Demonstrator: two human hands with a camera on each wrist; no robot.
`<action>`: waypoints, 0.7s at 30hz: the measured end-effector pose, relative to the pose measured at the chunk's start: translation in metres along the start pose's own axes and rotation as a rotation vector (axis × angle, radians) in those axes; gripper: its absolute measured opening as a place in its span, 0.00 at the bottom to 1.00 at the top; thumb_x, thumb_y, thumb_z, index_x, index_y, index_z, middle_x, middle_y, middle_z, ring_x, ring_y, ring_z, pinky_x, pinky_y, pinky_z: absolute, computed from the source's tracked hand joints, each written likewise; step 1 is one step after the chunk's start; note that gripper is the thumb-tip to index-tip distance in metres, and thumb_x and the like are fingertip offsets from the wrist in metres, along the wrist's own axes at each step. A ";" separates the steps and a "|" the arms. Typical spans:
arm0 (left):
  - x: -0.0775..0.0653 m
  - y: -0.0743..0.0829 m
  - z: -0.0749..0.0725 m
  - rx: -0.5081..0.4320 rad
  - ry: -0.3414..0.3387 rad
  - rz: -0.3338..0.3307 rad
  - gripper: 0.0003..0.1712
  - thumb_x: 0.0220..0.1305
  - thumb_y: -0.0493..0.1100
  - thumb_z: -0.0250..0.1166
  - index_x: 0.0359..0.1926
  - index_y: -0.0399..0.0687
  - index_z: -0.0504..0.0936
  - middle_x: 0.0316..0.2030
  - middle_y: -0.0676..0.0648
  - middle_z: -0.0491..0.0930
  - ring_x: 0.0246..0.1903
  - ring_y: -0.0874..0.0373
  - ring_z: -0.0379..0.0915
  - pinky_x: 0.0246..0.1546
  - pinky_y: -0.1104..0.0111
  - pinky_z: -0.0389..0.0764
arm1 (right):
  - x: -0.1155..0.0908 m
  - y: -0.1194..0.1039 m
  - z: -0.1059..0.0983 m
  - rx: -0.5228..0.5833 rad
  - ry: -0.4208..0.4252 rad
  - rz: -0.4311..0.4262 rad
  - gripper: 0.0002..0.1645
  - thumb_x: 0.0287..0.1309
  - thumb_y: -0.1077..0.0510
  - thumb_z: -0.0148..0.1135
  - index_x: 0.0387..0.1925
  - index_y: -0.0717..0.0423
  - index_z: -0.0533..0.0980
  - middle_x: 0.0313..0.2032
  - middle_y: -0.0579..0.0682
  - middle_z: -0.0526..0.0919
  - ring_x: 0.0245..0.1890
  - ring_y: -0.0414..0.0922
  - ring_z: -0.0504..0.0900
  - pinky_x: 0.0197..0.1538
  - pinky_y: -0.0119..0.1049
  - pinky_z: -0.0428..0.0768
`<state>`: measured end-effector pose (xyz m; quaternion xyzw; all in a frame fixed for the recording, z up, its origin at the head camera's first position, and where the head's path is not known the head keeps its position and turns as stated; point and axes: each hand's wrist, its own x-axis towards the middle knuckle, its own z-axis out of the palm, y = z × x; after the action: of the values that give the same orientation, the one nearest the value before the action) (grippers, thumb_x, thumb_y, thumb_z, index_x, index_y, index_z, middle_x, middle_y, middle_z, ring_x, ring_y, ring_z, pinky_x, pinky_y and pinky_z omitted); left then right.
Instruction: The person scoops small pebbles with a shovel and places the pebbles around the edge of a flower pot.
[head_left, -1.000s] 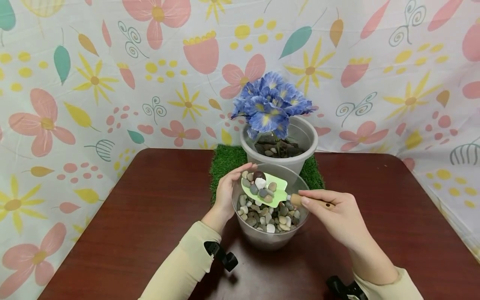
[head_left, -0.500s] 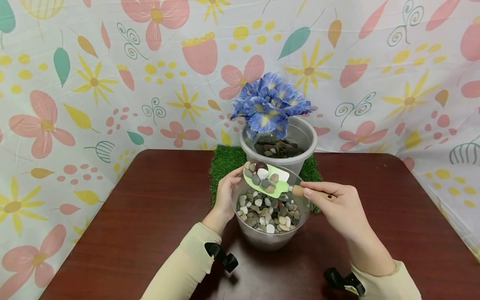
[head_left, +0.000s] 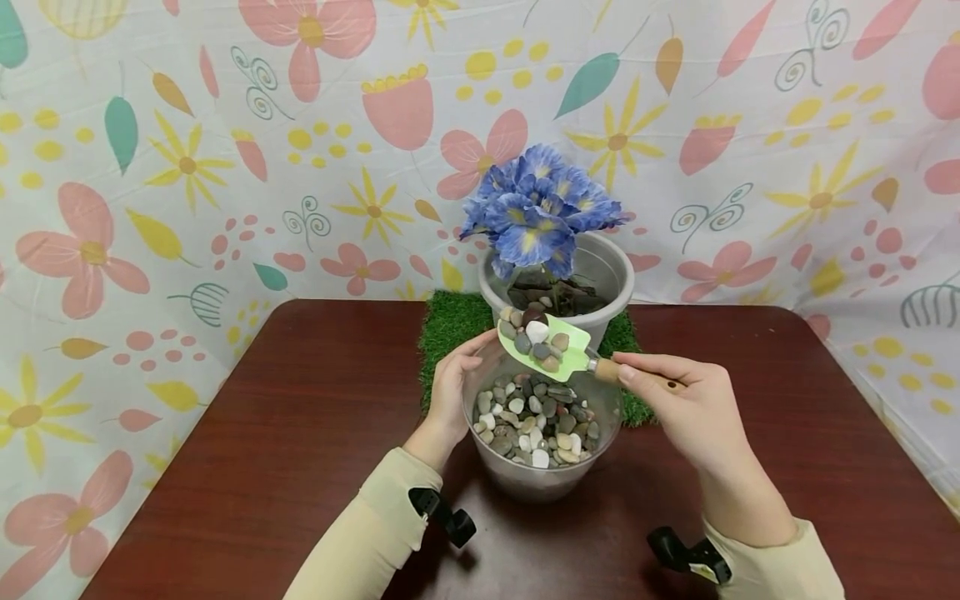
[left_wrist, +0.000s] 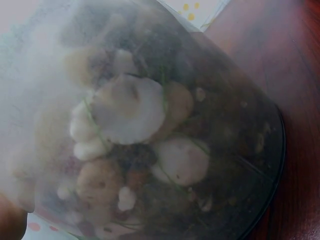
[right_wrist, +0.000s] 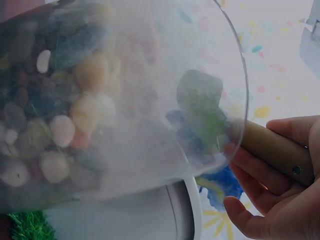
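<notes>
Several pebbles (head_left: 537, 332) top the trowel (head_left: 573, 348) the right grip (head_left: 686, 404) holds, left grip (head_left: 448, 392) touching the tub (head_left: 536, 483).

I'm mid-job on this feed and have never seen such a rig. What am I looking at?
There is no machine here: a person works with two bare hands. The wide picture comes from a camera on the head, looking forward and down. The two close, cloudy pictures come from the wrist cameras, each peering at the wall of a clear bucket.

The right hand holds a small green trowel by its wooden handle, with stones on the blade. The left hand rests against the bucket's side; more pebbles lie inside it.

Behind, a pale pot with blue flowers stands on a grassy mat, on the dark red-brown table.
</notes>
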<state>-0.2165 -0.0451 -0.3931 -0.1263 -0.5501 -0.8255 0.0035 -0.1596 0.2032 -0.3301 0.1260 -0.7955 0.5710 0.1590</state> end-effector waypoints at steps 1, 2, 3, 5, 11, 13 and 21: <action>0.000 0.000 0.000 -0.006 -0.006 0.008 0.31 0.58 0.35 0.41 0.62 0.28 0.68 0.56 0.43 0.78 0.58 0.52 0.74 0.67 0.55 0.66 | 0.000 0.000 -0.002 -0.010 0.005 -0.002 0.15 0.56 0.65 0.63 0.44 0.70 0.81 0.29 0.29 0.86 0.36 0.27 0.84 0.34 0.20 0.80; 0.000 0.000 0.000 -0.010 -0.011 0.017 0.30 0.59 0.35 0.42 0.62 0.27 0.68 0.56 0.41 0.78 0.59 0.50 0.73 0.67 0.54 0.65 | -0.001 0.000 -0.004 0.011 0.005 0.002 0.15 0.56 0.65 0.63 0.44 0.70 0.81 0.30 0.30 0.86 0.36 0.28 0.84 0.34 0.20 0.80; 0.000 0.000 0.000 -0.014 -0.015 0.019 0.30 0.59 0.35 0.42 0.62 0.28 0.68 0.56 0.41 0.78 0.59 0.48 0.72 0.68 0.54 0.63 | -0.001 0.001 -0.005 0.028 0.005 0.005 0.15 0.56 0.64 0.62 0.44 0.71 0.80 0.30 0.31 0.87 0.36 0.29 0.84 0.35 0.20 0.81; 0.000 0.001 0.000 -0.032 -0.022 0.023 0.29 0.60 0.35 0.41 0.62 0.27 0.68 0.57 0.38 0.76 0.61 0.42 0.69 0.69 0.52 0.62 | -0.001 0.001 -0.008 0.025 0.030 0.008 0.15 0.56 0.64 0.63 0.44 0.70 0.81 0.30 0.32 0.87 0.31 0.27 0.83 0.30 0.19 0.78; 0.001 0.005 0.000 -0.015 -0.045 -0.007 0.30 0.59 0.33 0.40 0.62 0.26 0.66 0.59 0.30 0.70 0.63 0.37 0.64 0.70 0.52 0.60 | -0.002 0.003 -0.014 0.045 0.066 0.016 0.15 0.56 0.62 0.64 0.44 0.69 0.81 0.30 0.35 0.88 0.26 0.29 0.82 0.24 0.21 0.75; 0.003 0.008 0.000 -0.007 -0.056 -0.047 0.31 0.58 0.32 0.39 0.63 0.26 0.65 0.61 0.29 0.68 0.63 0.38 0.64 0.70 0.53 0.59 | -0.002 0.003 -0.015 0.108 0.053 0.018 0.15 0.56 0.64 0.62 0.45 0.69 0.81 0.31 0.39 0.88 0.34 0.30 0.85 0.31 0.19 0.79; 0.011 0.027 -0.002 0.143 -0.108 -0.193 0.31 0.59 0.35 0.43 0.65 0.33 0.67 0.63 0.33 0.68 0.64 0.44 0.65 0.69 0.55 0.63 | -0.003 0.004 -0.018 0.232 0.047 -0.015 0.15 0.55 0.67 0.62 0.45 0.72 0.80 0.31 0.42 0.88 0.38 0.34 0.86 0.40 0.21 0.82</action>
<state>-0.2238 -0.0557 -0.3666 -0.1166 -0.6165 -0.7726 -0.0967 -0.1567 0.2216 -0.3292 0.1363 -0.7193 0.6606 0.1663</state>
